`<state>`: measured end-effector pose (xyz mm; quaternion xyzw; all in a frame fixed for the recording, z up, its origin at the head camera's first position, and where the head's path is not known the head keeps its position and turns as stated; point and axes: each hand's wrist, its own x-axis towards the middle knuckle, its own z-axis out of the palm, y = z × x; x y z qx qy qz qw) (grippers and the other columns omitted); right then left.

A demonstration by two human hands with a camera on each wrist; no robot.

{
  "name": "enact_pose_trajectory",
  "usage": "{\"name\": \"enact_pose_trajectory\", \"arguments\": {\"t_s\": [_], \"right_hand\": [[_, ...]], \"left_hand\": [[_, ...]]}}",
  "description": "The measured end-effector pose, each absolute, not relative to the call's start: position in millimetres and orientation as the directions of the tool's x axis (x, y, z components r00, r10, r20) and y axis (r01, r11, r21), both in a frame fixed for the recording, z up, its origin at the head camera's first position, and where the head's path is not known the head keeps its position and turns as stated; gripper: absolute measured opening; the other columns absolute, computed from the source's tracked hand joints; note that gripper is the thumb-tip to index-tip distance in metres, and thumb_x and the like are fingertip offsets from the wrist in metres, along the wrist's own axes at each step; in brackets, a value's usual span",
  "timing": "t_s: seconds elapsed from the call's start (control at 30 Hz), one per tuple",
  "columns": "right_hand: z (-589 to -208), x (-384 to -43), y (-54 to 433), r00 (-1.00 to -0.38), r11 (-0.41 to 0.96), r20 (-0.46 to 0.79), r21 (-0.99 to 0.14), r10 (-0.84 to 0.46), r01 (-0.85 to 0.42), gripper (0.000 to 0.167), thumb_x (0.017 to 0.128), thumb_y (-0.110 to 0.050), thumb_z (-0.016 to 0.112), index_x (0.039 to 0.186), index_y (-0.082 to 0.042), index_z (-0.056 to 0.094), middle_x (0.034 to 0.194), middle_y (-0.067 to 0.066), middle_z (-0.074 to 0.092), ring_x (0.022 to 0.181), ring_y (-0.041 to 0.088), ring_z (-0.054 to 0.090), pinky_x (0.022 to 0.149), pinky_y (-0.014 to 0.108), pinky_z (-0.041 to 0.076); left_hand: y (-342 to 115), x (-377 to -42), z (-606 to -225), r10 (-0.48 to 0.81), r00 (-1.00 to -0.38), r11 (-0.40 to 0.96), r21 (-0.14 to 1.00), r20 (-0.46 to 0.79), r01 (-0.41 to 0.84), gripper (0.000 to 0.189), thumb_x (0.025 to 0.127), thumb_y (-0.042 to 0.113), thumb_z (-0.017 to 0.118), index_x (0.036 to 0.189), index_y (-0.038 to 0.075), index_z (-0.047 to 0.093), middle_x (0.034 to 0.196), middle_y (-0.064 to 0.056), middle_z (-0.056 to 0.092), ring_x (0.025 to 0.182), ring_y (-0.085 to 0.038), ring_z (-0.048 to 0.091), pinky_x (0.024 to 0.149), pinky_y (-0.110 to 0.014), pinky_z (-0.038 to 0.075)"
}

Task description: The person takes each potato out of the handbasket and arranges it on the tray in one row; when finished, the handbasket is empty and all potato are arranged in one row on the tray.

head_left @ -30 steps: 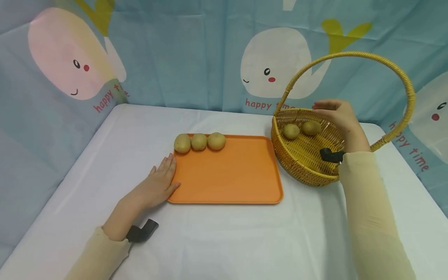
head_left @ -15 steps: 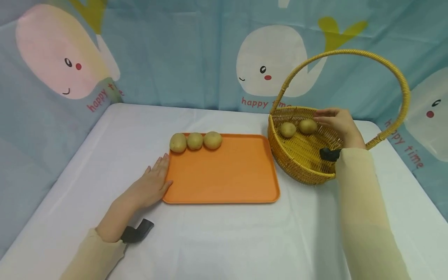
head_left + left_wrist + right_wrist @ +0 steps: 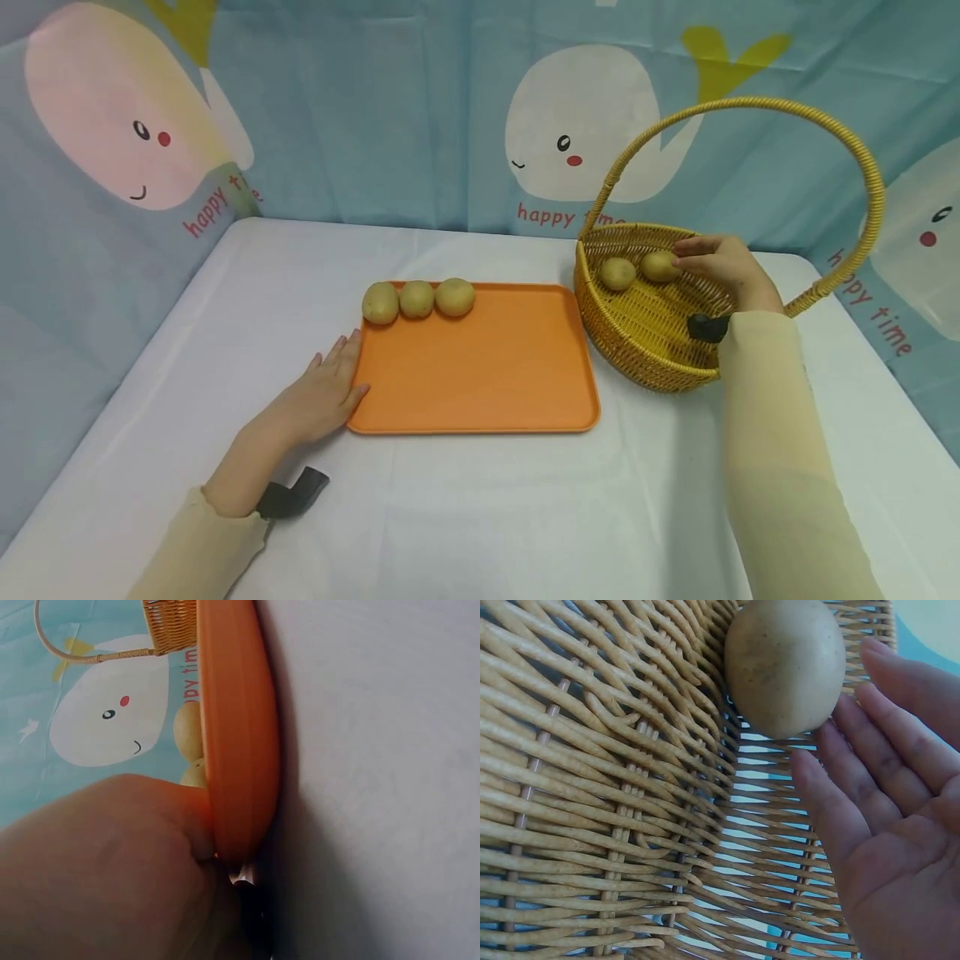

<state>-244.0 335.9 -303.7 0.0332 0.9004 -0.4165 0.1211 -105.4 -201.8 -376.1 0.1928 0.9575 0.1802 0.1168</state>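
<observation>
My left hand [image 3: 318, 400] lies along the left edge of an orange tray [image 3: 480, 375], fingers straight and thumb over the rim. Three potatoes sit in a row at the tray's back left corner, the nearest to that hand being the left potato [image 3: 380, 303]. Inside a yellow wicker basket [image 3: 652, 342] are two more, a left potato [image 3: 618, 273] and a right potato [image 3: 659, 266]. My right hand [image 3: 727, 265] is in the basket, its fingertips right at the right potato [image 3: 784, 667]. In the right wrist view these fingers are extended, not wrapped round it.
The basket's tall arched handle [image 3: 780, 104] rises over the right forearm. A white cloth [image 3: 480, 517] covers the table, and a blue curtain [image 3: 375, 108] with whale prints hangs behind it. Black wrist straps [image 3: 292, 494] show at both sleeves.
My right hand has come down from the basket's back rim to the right potato inside. The left hand keeps its place at the tray, while the head view has shifted slightly.
</observation>
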Motion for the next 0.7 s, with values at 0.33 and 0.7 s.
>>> {"name": "enact_pose_trajectory", "arguments": {"t_s": [0.33,0.7], "right_hand": [[-308.4,-246.5,339.1,-0.957,0.654,-0.267,-0.745,-0.11,0.132,0.059,0.095,-0.026,0.058,0.139,0.007,0.039,0.112,-0.003,0.062,0.084,-0.011,0.054,0.1,0.04,0.041],[-308.0,-244.0,339.6,-0.93,0.682,-0.33,-0.718,-0.163,0.135,0.059,0.095,-0.024,0.058,0.141,0.006,0.037,0.137,0.021,0.042,0.09,-0.006,0.055,0.095,0.034,0.045]], "left_hand": [[-197.9,-106.8,-380.0,0.49,-0.868,0.848,0.271,-0.073,0.456,0.065,0.098,0.02,0.046,0.144,-0.014,0.015,0.153,-0.029,0.006,0.14,-0.043,0.008,0.107,-0.061,0.016],[-192.6,-103.0,-377.8,0.462,-0.883,0.868,0.251,-0.087,0.429,0.07,0.098,0.025,0.048,0.144,-0.015,0.015,0.153,-0.029,0.006,0.14,-0.043,0.01,0.107,-0.059,0.017]]}}
